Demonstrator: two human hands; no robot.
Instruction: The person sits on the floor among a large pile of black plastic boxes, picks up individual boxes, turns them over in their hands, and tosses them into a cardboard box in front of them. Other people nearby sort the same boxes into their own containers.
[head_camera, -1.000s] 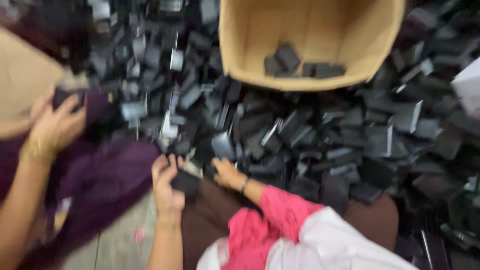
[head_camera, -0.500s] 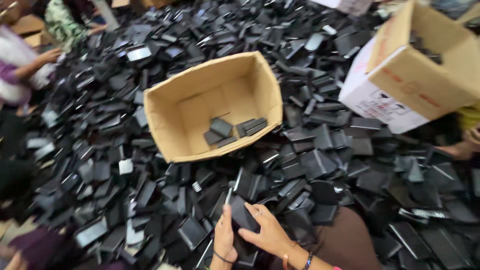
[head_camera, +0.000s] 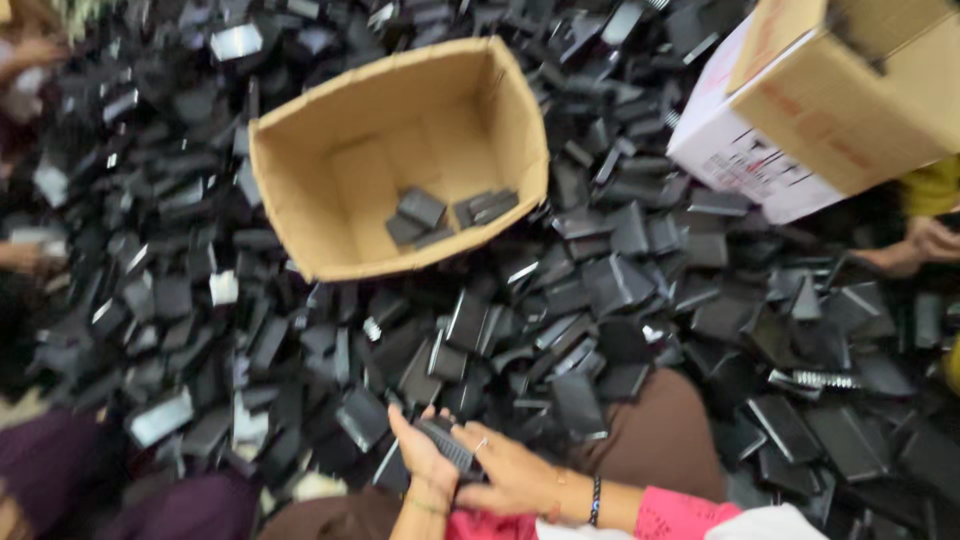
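held black part (head_camera: 447, 443) mostly hidden between hands, second carton (head_camera: 850, 95) cropped, left side possibly blurred people

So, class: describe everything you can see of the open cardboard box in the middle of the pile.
The open cardboard box is plain brown corrugated board, top open with no flaps showing. It sits tilted, with its opening turned toward the camera, so its pale inner walls and floor show. A few small black plastic pieces lie loose inside at its lower corner. It rests on a large heap of similar black pieces, which press against its sides. No hand touches it.
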